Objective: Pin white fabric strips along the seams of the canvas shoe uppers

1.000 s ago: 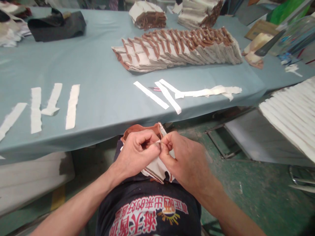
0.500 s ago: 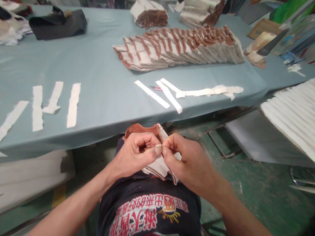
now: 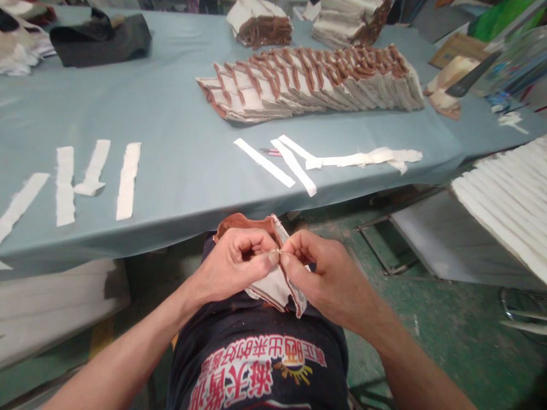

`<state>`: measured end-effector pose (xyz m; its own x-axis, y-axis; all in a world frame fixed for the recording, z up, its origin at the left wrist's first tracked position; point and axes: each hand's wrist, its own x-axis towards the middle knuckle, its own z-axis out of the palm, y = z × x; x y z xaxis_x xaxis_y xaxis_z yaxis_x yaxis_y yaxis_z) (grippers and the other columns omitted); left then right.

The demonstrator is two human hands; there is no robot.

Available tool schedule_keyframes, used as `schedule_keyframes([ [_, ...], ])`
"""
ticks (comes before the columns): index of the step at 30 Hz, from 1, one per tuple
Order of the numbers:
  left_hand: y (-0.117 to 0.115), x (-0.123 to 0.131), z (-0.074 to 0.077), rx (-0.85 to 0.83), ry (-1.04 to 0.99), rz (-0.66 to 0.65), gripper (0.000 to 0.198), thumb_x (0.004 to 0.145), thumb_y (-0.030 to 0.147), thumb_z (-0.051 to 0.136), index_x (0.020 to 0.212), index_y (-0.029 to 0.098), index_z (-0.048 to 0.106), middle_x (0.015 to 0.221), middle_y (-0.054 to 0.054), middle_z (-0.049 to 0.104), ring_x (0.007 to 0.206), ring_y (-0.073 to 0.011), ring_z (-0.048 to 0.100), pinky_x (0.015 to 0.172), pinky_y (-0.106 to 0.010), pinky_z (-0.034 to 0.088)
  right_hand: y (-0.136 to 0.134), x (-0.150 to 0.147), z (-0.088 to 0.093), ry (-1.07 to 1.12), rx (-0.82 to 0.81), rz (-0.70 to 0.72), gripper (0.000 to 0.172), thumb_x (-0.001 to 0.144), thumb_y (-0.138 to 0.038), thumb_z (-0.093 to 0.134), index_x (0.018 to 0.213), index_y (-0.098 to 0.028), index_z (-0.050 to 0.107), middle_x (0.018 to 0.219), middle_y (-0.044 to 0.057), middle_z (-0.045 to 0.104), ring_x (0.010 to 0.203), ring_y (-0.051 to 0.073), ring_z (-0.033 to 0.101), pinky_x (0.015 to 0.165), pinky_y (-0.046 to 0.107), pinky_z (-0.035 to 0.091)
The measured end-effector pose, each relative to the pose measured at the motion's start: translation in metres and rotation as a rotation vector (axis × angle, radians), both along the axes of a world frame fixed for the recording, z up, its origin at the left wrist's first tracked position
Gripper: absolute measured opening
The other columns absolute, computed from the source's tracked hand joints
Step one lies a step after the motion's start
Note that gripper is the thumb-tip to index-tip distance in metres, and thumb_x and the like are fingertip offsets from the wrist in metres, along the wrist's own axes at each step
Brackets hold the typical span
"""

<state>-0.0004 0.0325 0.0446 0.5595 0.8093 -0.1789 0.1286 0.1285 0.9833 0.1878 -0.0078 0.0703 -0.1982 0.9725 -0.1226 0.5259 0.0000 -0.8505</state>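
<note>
On my lap lies a brown and off-white sewn piece (image 3: 271, 287), with brown edging and a pale lining; its exact kind I cannot make out. My left hand (image 3: 241, 259) pinches its seam edge between thumb and forefinger. Right beside that, my right hand (image 3: 318, 270) pinches the same edge, the fingertips of both hands almost touching. The hands cover part of the piece. Its brown rim curves up behind my left hand, and a stitched corner stands above the fingertips.
A blue-green covered table (image 3: 179, 182) runs across in front. On it are white strips (image 3: 128, 181), a pink pen-like object (image 3: 270, 152), a long row of similar brown-and-white pieces (image 3: 316, 85), more stacks (image 3: 259, 25) and a dark folded sheet (image 3: 102, 42). White material (image 3: 508, 193) lies at right.
Both hands stay at nearly the same spot, pinching the edge. The lower corner of the piece has shifted slightly left, and the fingertips are a little closer together.
</note>
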Motion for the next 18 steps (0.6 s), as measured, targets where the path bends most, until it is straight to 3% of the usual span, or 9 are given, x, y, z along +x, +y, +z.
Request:
schedule_keyframes([
  [5,0.0021,0.0014,-0.0015,-0.007,0.011,0.013,0.021,0.077,0.029,0.06,0.061,0.015,0.059,0.056,0.005,0.043,0.054,-0.0083,0.035,0.049,-0.02,0.028,-0.0002,-0.0027,-0.0024,-0.059,0.048,-0.005,0.01,0.085,-0.016,0.055,0.076,-0.021,0.057,0.064,-0.006,0.056,0.057,0.011,0.048,0.057,0.024,0.034],
  [11,0.0002,0.0,-0.0027,0.026,0.017,-0.02,0.02,0.079,0.03,0.06,0.066,0.014,0.06,0.058,0.004,0.046,0.055,-0.0086,0.037,0.05,-0.02,0.03,0.0015,-0.0025,-0.0035,-0.006,-0.047,-0.011,0.013,0.086,-0.021,0.055,0.073,-0.022,0.056,0.061,-0.006,0.054,0.055,0.011,0.048,0.053,0.024,0.034],
  [18,-0.0019,-0.004,-0.0061,0.259,0.129,-0.059,0.012,0.077,0.017,0.056,0.067,0.014,0.061,0.06,0.004,0.05,0.056,-0.0082,0.04,0.05,-0.02,0.03,-0.0032,0.0004,-0.0048,-0.159,0.089,0.022,0.013,0.087,-0.016,0.055,0.076,-0.021,0.057,0.063,-0.005,0.058,0.055,0.011,0.051,0.056,0.024,0.033],
])
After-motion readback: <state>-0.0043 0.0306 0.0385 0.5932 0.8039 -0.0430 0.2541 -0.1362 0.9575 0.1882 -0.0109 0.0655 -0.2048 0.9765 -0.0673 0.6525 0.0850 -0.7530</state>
